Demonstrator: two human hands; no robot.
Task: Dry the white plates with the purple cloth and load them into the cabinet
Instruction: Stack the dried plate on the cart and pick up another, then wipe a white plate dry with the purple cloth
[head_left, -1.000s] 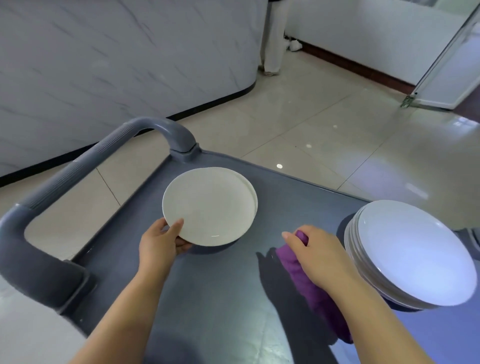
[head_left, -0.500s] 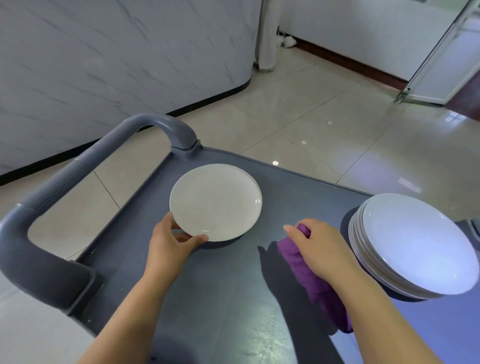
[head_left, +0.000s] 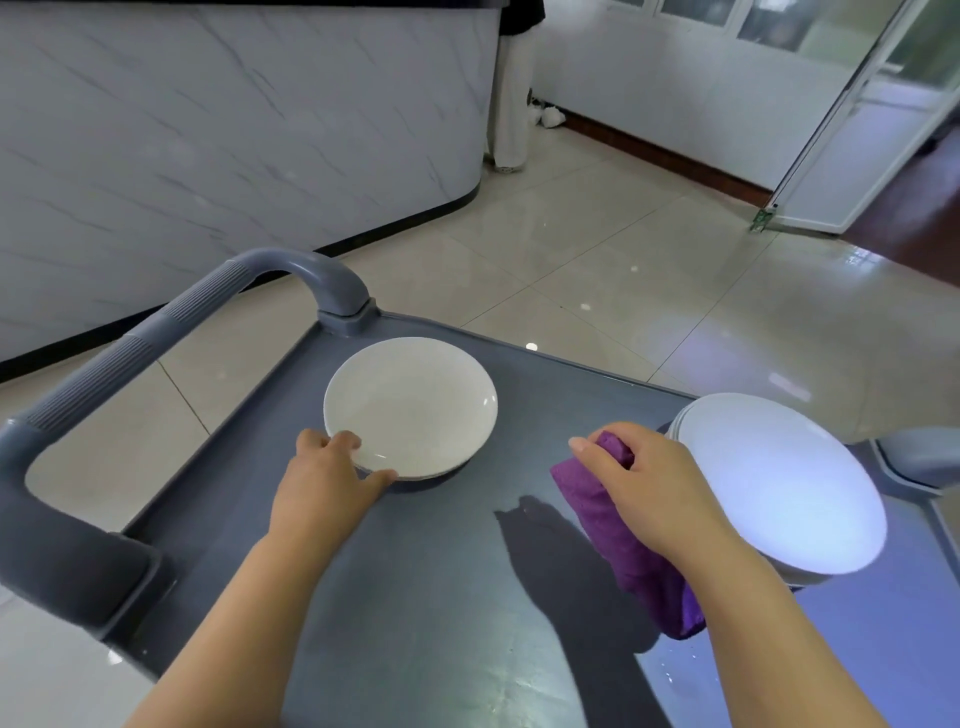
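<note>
Purple cloth bunched in R hand, fingers clenched on it, beside plate stack on cart. L hand pinches near rim of white plate. Prob. drying step; next: lift plate to cloth, firm rim grip.

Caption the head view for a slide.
Left hand grips a white plate, right hand the purple cloth, on a cart.

On the cart before me, a plate lies far left, near the handle at the cart's left end. The stack sits at the right edge. Between them, just beside the stack, lies the cloth under my right hand. My left hand holds the plate's near rim. A counter stands behind, to the left.
</note>
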